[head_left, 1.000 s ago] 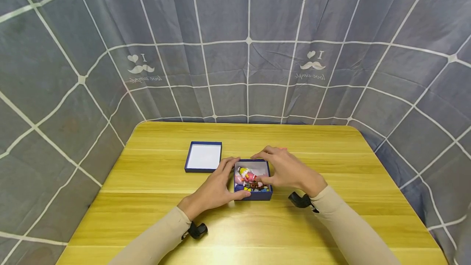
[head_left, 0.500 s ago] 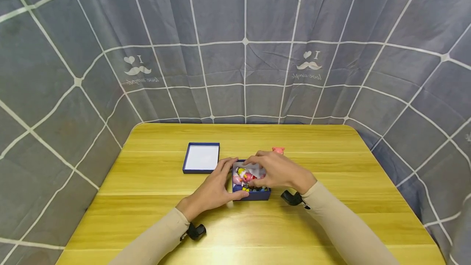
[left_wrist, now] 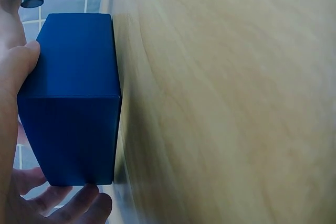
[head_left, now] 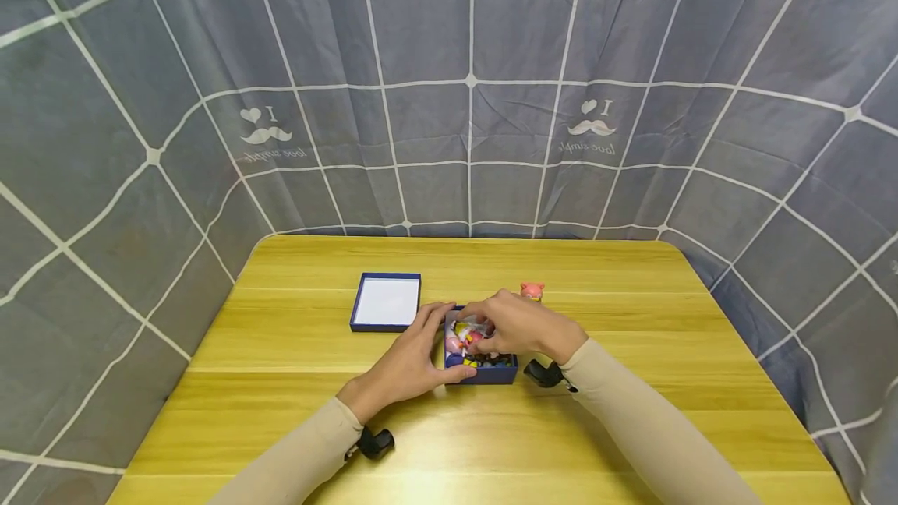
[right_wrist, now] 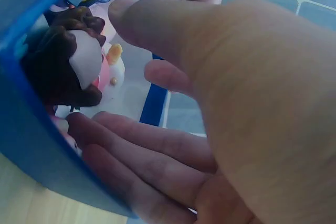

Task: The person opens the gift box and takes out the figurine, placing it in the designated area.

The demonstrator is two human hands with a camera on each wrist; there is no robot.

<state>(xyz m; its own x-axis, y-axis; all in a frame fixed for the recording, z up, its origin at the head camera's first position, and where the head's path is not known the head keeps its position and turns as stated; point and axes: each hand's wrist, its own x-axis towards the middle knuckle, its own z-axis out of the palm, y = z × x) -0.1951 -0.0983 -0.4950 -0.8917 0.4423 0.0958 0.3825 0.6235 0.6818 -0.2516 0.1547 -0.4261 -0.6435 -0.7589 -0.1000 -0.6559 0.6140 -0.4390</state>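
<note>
A small blue open-topped box [head_left: 491, 376] stands on the table, holding several small toy figurines. My left hand [head_left: 410, 349] grips its left side, the thumb at the near wall and the fingertips at the far edge. The left wrist view shows the box's blue outer walls [left_wrist: 73, 61] between thumb and fingers. My right hand [head_left: 529, 326] reaches inside from the right, thumb and fingers apart and bent over a pink, white and yellow figurine [head_left: 454, 344]. In the right wrist view, a dark brown figurine [right_wrist: 52, 72] lies close to the fingertips, and nothing shows pinched.
A blue lid with a white inside [head_left: 386, 302] lies to the left of the box, just behind my left hand. Beyond my right hand a pink figurine with pointed ears [head_left: 532, 290] stands on the wooden table [head_left: 295, 318]. Grey checked curtain [head_left: 421, 123] surrounds the table.
My right hand has moved left and deeper over the figurines in the box, uncovering the pink eared figurine behind it. My left hand keeps its grip on the box.
</note>
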